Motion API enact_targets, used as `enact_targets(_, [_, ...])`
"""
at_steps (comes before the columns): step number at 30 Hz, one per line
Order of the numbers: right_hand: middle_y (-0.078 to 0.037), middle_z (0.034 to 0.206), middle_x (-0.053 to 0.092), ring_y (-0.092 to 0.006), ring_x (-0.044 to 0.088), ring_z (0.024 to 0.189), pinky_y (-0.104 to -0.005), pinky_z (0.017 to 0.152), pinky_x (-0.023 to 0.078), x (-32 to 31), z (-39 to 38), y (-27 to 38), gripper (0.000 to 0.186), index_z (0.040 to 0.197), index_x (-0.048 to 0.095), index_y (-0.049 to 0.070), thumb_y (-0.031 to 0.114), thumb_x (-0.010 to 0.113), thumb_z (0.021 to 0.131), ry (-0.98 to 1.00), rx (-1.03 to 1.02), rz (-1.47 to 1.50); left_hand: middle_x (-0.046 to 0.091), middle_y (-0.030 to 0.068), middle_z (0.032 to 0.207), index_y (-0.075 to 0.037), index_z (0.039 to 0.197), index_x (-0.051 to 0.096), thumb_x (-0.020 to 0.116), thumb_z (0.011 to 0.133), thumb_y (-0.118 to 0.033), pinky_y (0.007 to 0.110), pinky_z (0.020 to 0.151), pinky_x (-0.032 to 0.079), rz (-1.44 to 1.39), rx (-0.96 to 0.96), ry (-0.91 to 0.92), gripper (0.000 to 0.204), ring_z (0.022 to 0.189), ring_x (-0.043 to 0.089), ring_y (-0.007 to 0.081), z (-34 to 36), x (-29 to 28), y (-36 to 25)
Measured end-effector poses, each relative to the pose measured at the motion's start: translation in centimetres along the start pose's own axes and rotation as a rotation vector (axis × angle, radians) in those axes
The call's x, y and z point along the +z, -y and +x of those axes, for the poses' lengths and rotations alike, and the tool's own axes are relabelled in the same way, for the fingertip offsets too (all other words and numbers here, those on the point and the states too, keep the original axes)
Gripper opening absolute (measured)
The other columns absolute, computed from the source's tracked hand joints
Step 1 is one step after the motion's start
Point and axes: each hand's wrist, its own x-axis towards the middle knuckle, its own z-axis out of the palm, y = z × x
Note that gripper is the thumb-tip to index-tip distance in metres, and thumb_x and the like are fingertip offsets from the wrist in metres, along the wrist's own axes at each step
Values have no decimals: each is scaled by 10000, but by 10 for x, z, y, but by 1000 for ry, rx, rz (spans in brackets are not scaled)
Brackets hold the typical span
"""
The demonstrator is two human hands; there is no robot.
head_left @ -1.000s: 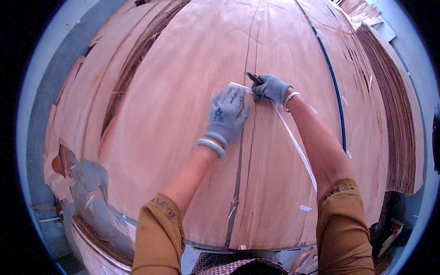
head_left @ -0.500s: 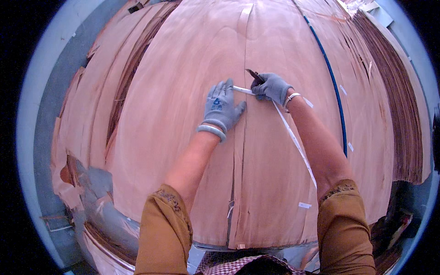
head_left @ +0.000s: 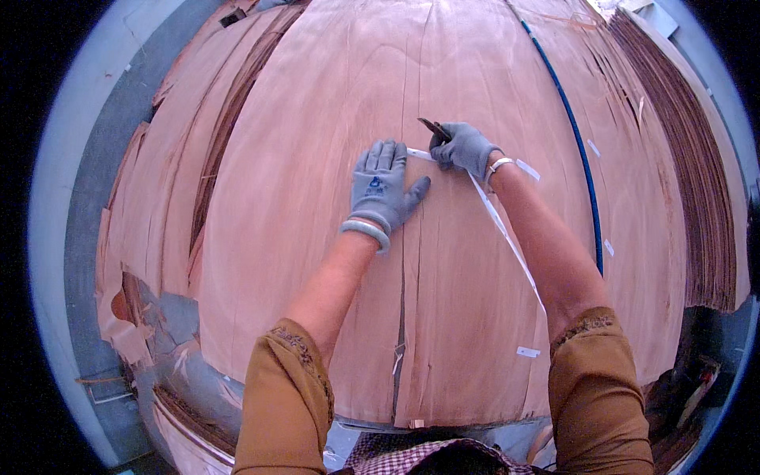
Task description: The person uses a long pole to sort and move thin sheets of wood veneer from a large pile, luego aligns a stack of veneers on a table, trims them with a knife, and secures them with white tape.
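Note:
My left hand, in a grey coated glove, lies flat on a thin reddish wood veneer sheet, its fingers stretched out. Its fingertips touch the end of a narrow white tape beside the long seam between veneer pieces. My right hand, gloved alike, is closed round a dark knife whose blade points up and left. The tape runs under the right fingers, and its long tail slants down beside my right forearm. The right fingertips are partly hidden.
A narrow gap widens between the veneer pieces toward me. On the right lies a dark blue hose-like strip, with short white tape pieces about. Stacked veneer edges stand far right; ragged sheets lie left.
The raised veneer edge at the far end of the seam now lies flatter, and the seam has shifted left beyond my hands. My right hand has moved slightly left with the knife.

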Motion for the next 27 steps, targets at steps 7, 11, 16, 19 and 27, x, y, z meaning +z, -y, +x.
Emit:
enact_targets(7, [-180, 901, 648, -337, 623, 831, -376, 727, 485, 7, 6, 10, 215, 903, 638, 64, 206, 581, 751, -93, -39, -298, 377, 194, 1382, 17, 1314, 411, 490, 828, -544, 436, 1084, 195, -202, -84, -5, 747, 1306, 320, 313, 14, 2, 10])
enact_targets(11, [-113, 778, 660, -231, 633, 706, -338, 651, 484, 1, 5, 3, 156, 845, 636, 70, 188, 608, 747, -19, 2, -179, 315, 182, 1426, 10, 1369, 323, 449, 829, -599, 439, 1101, 136, 78, -150, 71, 824, 1338, 265, 301, 6, -12, 11])
enact_targets(16, [-88, 703, 645, -190, 583, 571, -321, 573, 461, -1, -1, 2, 133, 798, 632, 59, 177, 612, 739, 56, -39, 40, 271, 171, 1451, 11, 1393, 269, 403, 825, -636, 437, 1112, 68, 140, -168, 109, 871, 1366, 201, 287, -19, -4, 6])
enact_targets(19, [-91, 707, 645, -196, 577, 585, -336, 572, 452, 1, 0, -5, 128, 792, 636, 65, 176, 600, 739, 45, -106, 95, 263, 168, 1456, 12, 1395, 263, 403, 830, -622, 451, 1110, 58, 125, -174, 121, 861, 1370, 189, 286, -18, -2, 3])
enact_targets(27, [-131, 775, 651, -253, 621, 732, -345, 660, 475, 6, 7, 2, 183, 859, 634, 73, 210, 598, 742, -34, -98, -177, 384, 165, 1386, -5, 1324, 406, 431, 876, -477, 435, 1083, 193, 65, 60, -22, 651, 1307, 327, 297, -8, 1, 12])
